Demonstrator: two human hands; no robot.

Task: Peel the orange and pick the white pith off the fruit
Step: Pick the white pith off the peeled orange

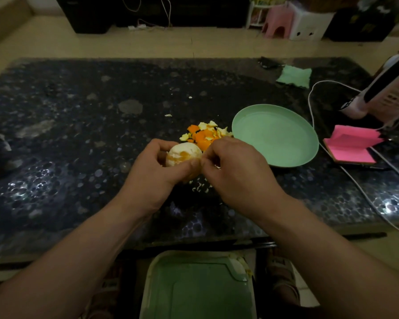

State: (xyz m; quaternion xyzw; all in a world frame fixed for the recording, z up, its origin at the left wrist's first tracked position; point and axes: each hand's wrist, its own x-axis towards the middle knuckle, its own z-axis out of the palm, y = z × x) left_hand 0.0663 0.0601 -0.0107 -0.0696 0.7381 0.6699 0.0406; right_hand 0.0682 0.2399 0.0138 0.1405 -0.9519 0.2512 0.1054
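Note:
The peeled orange (183, 153), mostly white with pith and a few orange patches, sits in my left hand (157, 171), which grips it above the dark table. My right hand (235, 171) pinches at the fruit's right side with thumb and fingertips, on a bit of pith. A heap of orange and white peel pieces (205, 134) lies just behind the hands. Small white pith crumbs (200, 186) are scattered on the table below them.
A pale green plate (276, 137) stands right of the peel heap. Pink sticky notes (352, 143), a white cable (313, 116) and a green cloth (295, 75) lie at the right. A green bin lid (198, 286) is below the dark patterned table's (78, 134) front edge.

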